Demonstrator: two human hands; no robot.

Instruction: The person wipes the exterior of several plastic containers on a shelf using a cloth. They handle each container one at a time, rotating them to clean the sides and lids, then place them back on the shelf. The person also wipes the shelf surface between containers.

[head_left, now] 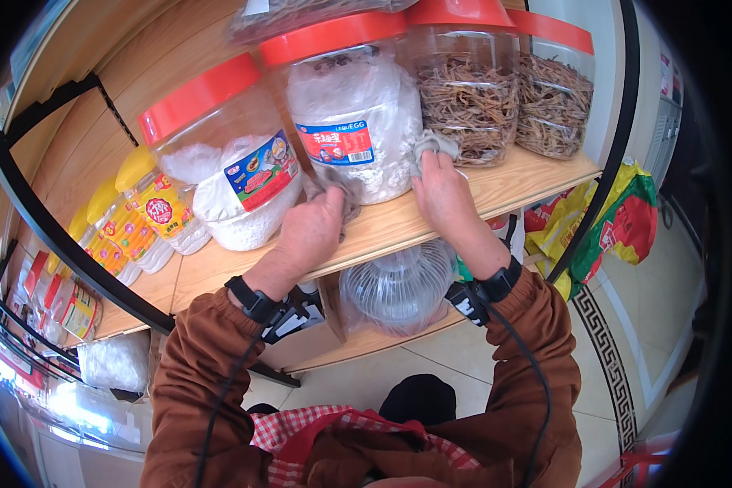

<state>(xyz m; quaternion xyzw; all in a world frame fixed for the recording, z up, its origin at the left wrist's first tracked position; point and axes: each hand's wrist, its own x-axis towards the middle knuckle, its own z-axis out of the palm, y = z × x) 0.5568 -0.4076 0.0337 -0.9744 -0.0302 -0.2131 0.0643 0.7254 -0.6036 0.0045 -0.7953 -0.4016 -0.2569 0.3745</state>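
My left hand [313, 232] is closed on a grey-brown cloth [348, 193] at the lower left side of a large clear jar [398, 106] with a red lid and white contents. On the jar's other side, my right hand [445, 187] pinches a light grey cloth [436, 145] against its lower right. Whether the two cloths are one piece hidden behind the jar, I cannot tell. Left of it, another red-lidded jar [248, 232] with a blue label leans in the picture. To the right stands a jar of dried brown strips [470, 102], close to the right-hand cloth.
A second jar of dried strips [555, 106] stands at the wooden shelf's [537, 183] right end, by a black post [618, 122]. Yellow-lidded containers [159, 207] line the left. Below are a clear ribbed plastic item [397, 285] and a cardboard box [309, 342]. Yellow-green bags [610, 228] sit at right.
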